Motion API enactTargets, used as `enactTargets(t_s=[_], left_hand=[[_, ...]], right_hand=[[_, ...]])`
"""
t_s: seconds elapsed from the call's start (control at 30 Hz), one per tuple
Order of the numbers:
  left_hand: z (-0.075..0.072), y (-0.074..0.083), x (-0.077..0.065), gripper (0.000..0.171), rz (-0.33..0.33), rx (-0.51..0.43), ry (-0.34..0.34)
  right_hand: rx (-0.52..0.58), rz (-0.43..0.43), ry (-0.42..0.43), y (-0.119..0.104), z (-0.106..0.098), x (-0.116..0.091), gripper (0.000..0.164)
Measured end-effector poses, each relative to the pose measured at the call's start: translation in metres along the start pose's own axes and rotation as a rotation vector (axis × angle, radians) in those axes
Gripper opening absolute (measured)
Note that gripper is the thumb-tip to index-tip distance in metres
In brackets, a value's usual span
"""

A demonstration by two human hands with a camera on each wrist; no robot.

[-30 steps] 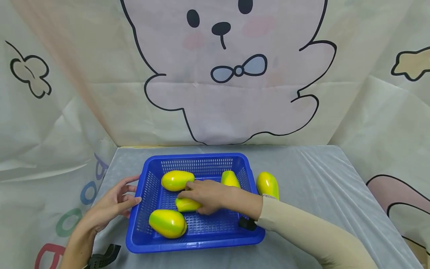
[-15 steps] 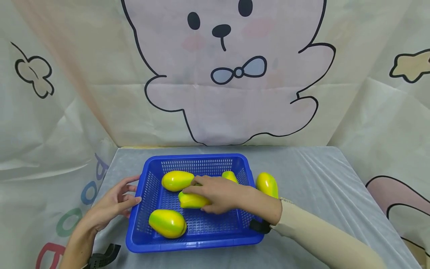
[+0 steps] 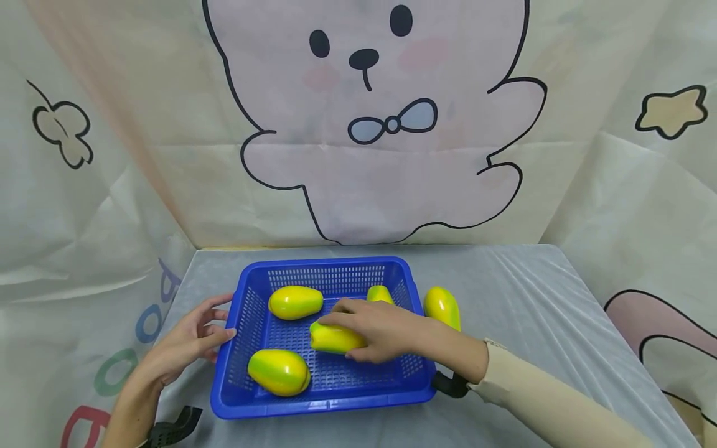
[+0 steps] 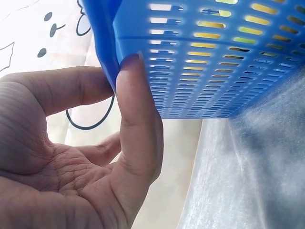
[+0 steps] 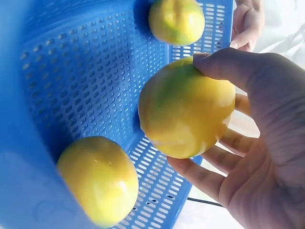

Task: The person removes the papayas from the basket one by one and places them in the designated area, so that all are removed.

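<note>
My right hand (image 3: 381, 330) grips a yellow-green papaya (image 3: 335, 338) inside the blue plastic basket (image 3: 330, 407). In the right wrist view the thumb lies over the top of this papaya (image 5: 186, 109), with the fingers curled around its other side. My left hand (image 3: 187, 339) pinches the basket's left rim; in the left wrist view its thumb and a finger (image 4: 136, 105) meet that rim. Other papayas lie in the basket: one at the back left (image 3: 295, 302), one at the front left (image 3: 279, 372), and one at the back right (image 3: 379, 294), partly hidden by my right hand.
Just outside the basket's right wall, another papaya (image 3: 442, 308) lies on the grey cloth-covered table (image 3: 521, 298). My right forearm overlaps its lower end. A printed cloth backdrop (image 3: 358, 186) rises behind the table, with more cloth at both sides.
My right hand has shifted to the right with the papaya, away from the back-left one. My left hand stays at the rim, and the basket keeps its place.
</note>
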State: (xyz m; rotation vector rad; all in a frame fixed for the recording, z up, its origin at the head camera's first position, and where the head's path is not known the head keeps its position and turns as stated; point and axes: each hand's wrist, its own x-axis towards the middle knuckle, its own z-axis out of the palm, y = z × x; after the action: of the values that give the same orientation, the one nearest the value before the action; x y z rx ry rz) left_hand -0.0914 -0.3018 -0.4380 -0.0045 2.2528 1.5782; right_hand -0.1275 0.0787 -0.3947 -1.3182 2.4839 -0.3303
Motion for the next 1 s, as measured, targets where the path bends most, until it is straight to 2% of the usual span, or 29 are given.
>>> enactTargets(t_s=[0.23,0.4,0.7,1.0], left_hand=[[0.0,-0.002,0.0,0.087,-0.006,0.012,0.003],[0.0,-0.004,-0.001,0.088,-0.006,0.007,0.004],[-0.003,-0.004,0.001,0.087,0.001,-0.01,-0.013],[-0.005,-0.005,0.002,0.087,-0.007,-0.016,-0.022]], right_hand=[[0.028,0.045,0.018,0.002,-0.003,-0.015,0.068],[0.077,0.073,0.071,0.008,-0.005,-0.029,0.068],[0.213,0.132,0.214,0.019,-0.014,-0.053,0.07],[0.27,0.108,0.401,0.031,-0.011,-0.076,0.072]])
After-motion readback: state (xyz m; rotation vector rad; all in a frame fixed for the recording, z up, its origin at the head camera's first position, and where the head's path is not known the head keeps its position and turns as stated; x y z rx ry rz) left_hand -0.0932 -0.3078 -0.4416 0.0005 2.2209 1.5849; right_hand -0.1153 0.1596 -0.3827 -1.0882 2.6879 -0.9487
